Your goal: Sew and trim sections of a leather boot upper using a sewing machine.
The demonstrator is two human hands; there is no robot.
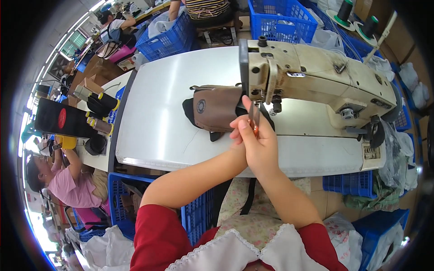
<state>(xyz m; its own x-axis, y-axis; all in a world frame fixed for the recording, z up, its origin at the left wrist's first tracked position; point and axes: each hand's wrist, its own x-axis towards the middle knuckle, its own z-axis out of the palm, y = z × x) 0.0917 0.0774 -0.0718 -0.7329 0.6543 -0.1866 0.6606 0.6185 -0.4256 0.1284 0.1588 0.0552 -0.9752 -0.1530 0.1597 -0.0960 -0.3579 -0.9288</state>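
My right hand [261,142] is closed around small thread snips [254,119] with an orange handle, their dark blades pointing up toward the needle area. My left hand [239,148] reaches in from the left and crosses behind the right one; its fingers are mostly hidden. Just past both hands lies a brown leather-like piece [219,108] with a round dark emblem and black parts at its edges. Its right end sits beneath the head of a cream sewing machine [289,74], beside the needle area.
The white table [158,108] holds the work, with a loose thread near its front. Blue crates [282,25] stand behind it and around my seat. Dark thread cones [344,10] rise at the back right. On the left, a person in pink [74,185] works at another machine.
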